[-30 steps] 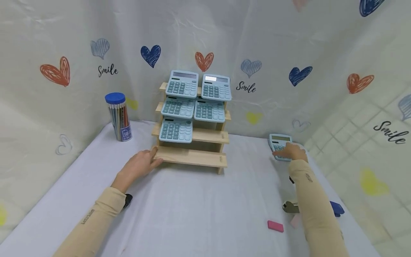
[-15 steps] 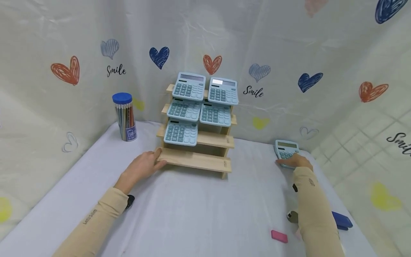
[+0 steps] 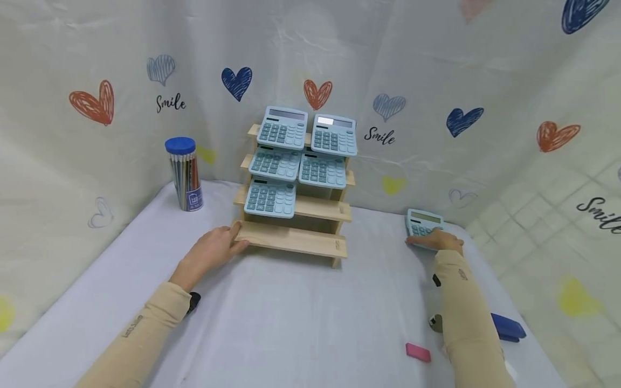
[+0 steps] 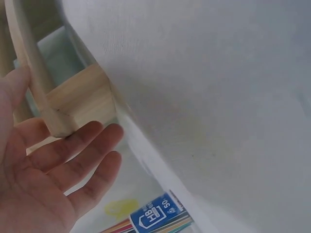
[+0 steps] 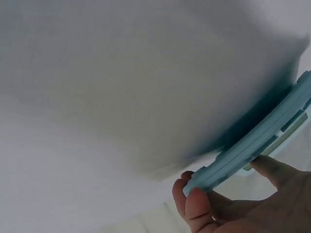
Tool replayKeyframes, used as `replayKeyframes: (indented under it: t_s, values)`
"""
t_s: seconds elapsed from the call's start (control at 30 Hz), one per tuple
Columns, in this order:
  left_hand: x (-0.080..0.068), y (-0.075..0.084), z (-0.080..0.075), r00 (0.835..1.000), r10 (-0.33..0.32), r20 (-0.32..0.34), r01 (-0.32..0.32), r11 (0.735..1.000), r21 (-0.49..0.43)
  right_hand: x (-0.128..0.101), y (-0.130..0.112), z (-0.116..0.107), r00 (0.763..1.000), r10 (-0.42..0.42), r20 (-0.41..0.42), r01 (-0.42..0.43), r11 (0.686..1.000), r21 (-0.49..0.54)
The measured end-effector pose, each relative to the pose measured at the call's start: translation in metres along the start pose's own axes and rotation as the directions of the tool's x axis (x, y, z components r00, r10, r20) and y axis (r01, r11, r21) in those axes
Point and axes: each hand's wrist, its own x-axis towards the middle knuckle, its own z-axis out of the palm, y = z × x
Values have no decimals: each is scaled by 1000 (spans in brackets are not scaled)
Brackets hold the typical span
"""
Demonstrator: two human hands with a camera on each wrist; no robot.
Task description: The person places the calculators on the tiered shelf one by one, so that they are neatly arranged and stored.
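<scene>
In the head view my left hand (image 3: 207, 257) holds the left end of the lowest step of a wooden tiered stand (image 3: 293, 238). The left wrist view shows the thumb on top of the board, the index finger against its edge, and the other fingers (image 4: 92, 187) spread loosely. Far to the right, my right hand (image 3: 439, 241) grips a light blue calculator (image 3: 419, 223) by its near edge. Seen from the right wrist, thumb and fingers pinch this calculator (image 5: 250, 148), tilted with a dark shadow under it. Several matching calculators (image 3: 270, 198) rest on the upper steps, two per tier except one on the third.
A pencil tub (image 3: 183, 175) with a blue lid stands at the back left. Near the right forearm lie a pink eraser (image 3: 418, 352), a blue stapler (image 3: 507, 327) and a partly hidden olive item (image 3: 435, 323). A curtain (image 3: 407, 48) with hearts hangs behind the white-covered table.
My right hand now pinches the calculator's near edge and has shifted it slightly left, toward the stand. The left hand keeps its hold on the lowest step. The head view has swayed a little.
</scene>
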Motion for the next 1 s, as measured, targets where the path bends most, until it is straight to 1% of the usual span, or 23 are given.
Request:
replayKeyframes:
  t_s: [0.1, 0.23, 0.37, 0.47, 0.6, 0.73, 1.0]
  values:
    - [-1, -1, 0, 1000, -1, -4, 1, 1000, -5, -12, -6, -4, 999, -41, -18, 41, 999, -14]
    - [-2, -1, -2, 1000, 1, 4, -1, 1000, -12, -24, -13, -7, 997, -70, -21, 70, 997, 22]
    - [-4, -1, -4, 1000, -11, 12, 11, 1000, -6, -31, -24, -3, 988, -155, -26, 156, 986, 59]
    - [-4, 0, -5, 1000, -5, 10, 5, 1000, -4, -40, -33, 2, 978, -203, -53, 207, 975, 78]
    - [-3, 2, -3, 1000, 19, 8, -19, 1000, -8, -56, -43, 7, 963, -248, -109, 255, 965, 53]
    - [-3, 0, -2, 1000, 21, 5, -21, 1000, -2, -72, -55, 11, 942, -293, -163, 298, 955, 6]
    - [-4, 1, -4, 999, 34, -12, -34, 999, 0, -119, -76, 15, 908, -356, -219, 351, 934, -62]
